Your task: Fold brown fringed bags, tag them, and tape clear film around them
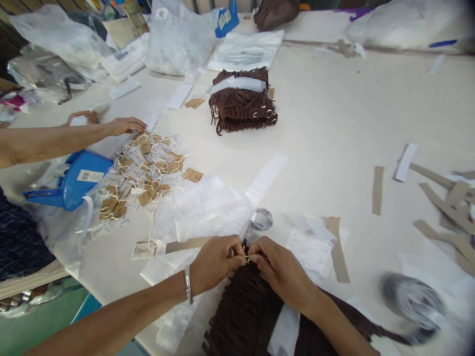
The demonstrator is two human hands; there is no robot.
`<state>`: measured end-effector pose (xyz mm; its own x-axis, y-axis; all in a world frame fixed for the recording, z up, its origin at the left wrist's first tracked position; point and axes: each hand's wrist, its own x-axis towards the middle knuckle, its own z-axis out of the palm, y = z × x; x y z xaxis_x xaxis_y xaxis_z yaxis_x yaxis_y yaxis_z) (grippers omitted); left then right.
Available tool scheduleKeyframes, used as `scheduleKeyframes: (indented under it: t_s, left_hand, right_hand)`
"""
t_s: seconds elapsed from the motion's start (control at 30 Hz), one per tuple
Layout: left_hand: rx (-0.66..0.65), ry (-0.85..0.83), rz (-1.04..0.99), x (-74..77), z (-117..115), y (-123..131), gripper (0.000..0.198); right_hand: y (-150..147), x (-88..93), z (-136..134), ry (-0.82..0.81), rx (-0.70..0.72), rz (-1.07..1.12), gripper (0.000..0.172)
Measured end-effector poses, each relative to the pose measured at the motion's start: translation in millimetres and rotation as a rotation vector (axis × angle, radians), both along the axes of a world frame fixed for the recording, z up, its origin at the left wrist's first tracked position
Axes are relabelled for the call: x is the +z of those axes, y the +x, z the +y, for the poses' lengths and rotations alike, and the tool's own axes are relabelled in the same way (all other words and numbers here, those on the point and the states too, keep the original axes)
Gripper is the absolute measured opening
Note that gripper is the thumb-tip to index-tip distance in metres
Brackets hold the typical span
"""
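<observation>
A dark brown fringed bag [241, 306] lies at the table's near edge in front of me, with a strip of white sheet [285, 330] across it. At its upper end my left hand [217, 259] pinches a small gold-coloured metal fitting [248, 259] between thumb and finger. My right hand [284, 272] closes on the same fitting from the other side. The fingertips partly hide it, so its exact shape is unclear. Just beyond the hands rests a coil wrapped in clear plastic [261, 219]. A brown strap runs off to the right, partly behind my right forearm.
At the left, a co-worker's hand [128, 125] touches a heap of tags with strings [148, 168], beside a blue bin [81, 178]. Fringed brown bags [241, 106] are stacked farther back. Cardboard strips [454, 202] and another wrapped coil [413, 301] lie right.
</observation>
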<state>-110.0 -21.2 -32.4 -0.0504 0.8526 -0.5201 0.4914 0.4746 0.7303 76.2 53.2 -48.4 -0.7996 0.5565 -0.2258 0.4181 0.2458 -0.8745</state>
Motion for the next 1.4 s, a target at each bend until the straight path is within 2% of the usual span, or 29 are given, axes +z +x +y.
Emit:
scheduleKeyframes:
  t_s: [0.13, 0.2, 0.33, 0.5, 0.6, 0.8, 1.0, 1.13, 1.4]
  left_hand:
    - [-0.013, 0.02, 0.067, 6.7, 12, -11, 0.008]
    - [-0.019, 0.033, 0.129, 5.8, 19, -12, 0.016]
    - [-0.109, 0.07, 0.258, -6.0, 31, -3, 0.031]
    - [-0.155, 0.007, 0.354, -16.0, 43, 2, 0.028]
    - [-0.14, 0.006, 0.327, -17.1, 44, 0, 0.024]
    - [0.018, 0.045, 0.164, -23.1, 32, 1, 0.023]
    - [0.131, 0.017, 0.023, -24.5, 26, 3, 0.024]
    - [0.14, 0.031, -0.01, -24.2, 24, 3, 0.025]
    - [0.13, 0.066, 0.052, -27.2, 23, 2, 0.028]
  right_hand:
    - [2, -1.8, 2, 0.03, -0.021, 0.006, 0.012]
    - [3, -3.1, 3, 0.039, -0.026, 0.014, 0.013]
    - [2, -5.5, 3, 0.049, -0.042, 0.018, 0.013]
    - [3, -6.3, 2, 0.041, -0.07, 0.006, 0.012]
    - [2, -6.0, 2, 0.044, -0.083, -0.003, 0.01]
    - [2, -4.5, 2, 0.069, -0.064, 0.019, 0.011]
    - [0, -2.7, 4, 0.119, -0.037, 0.013, 0.011]
    - [-2, -4.4, 4, 0.138, -0.021, -0.003, 0.011]
    - [-4, -3.8, 3, 0.164, -0.014, -0.025, 0.011]
